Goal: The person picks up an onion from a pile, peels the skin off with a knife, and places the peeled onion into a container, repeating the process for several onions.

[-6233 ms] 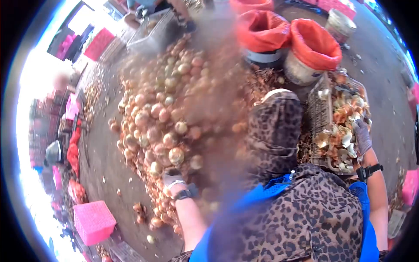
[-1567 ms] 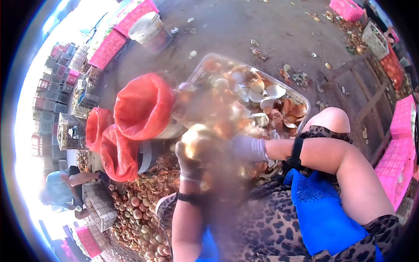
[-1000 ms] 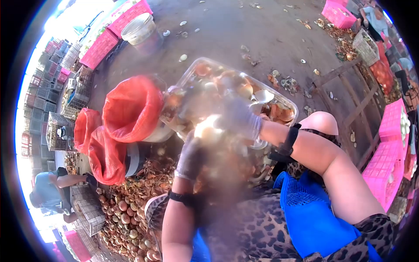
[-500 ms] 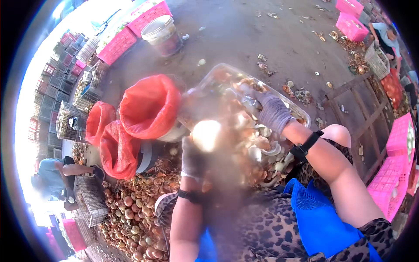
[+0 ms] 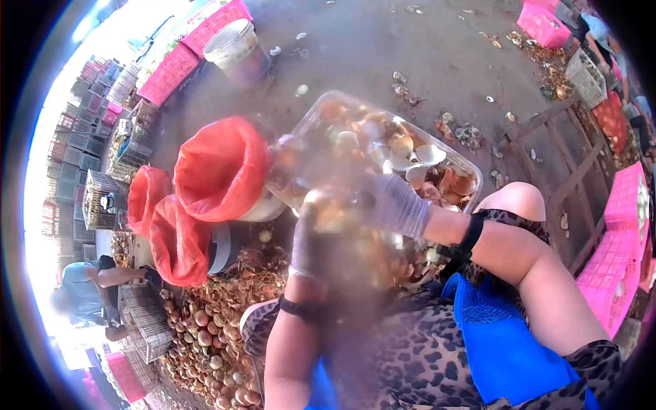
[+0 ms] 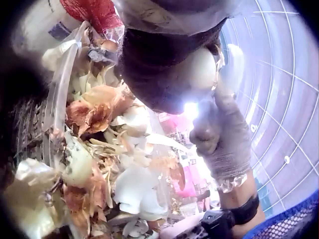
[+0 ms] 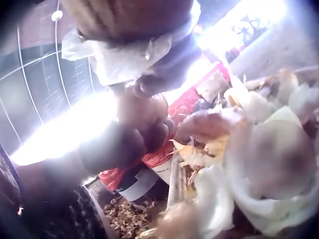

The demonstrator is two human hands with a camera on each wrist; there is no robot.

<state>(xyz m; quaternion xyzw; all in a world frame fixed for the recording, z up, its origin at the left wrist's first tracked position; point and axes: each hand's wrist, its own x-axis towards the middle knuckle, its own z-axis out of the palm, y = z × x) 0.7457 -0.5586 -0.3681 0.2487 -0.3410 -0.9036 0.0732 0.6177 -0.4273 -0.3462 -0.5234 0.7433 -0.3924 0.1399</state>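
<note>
My gloved left hand (image 5: 307, 239) grips a pale onion, its fingers curled round it; the onion (image 6: 197, 69) shows white in the left wrist view. Close against it is my gloved right hand (image 5: 400, 205), blurred in the head view. Seen from the left wrist, the right hand (image 6: 224, 137) has bent fingers and its thumb at the onion's edge; whether it holds anything is hidden by blur and glare. Both hands are over the near left part of a clear-rimmed crate (image 5: 471, 167) of onion skins and white onion layers (image 5: 429, 154).
Red bags (image 5: 222, 167) line buckets left of the crate. Whole onions (image 5: 215, 342) and loose skins lie on the ground at lower left. A white bucket (image 5: 236, 51) stands beyond, with pink crates (image 5: 615, 253) at right. Another person (image 5: 85, 287) bends at far left.
My right hand has moved left and nearer, from over the crate's skins to the onion. The left hand still grips an onion. The head view has shifted slightly.
</note>
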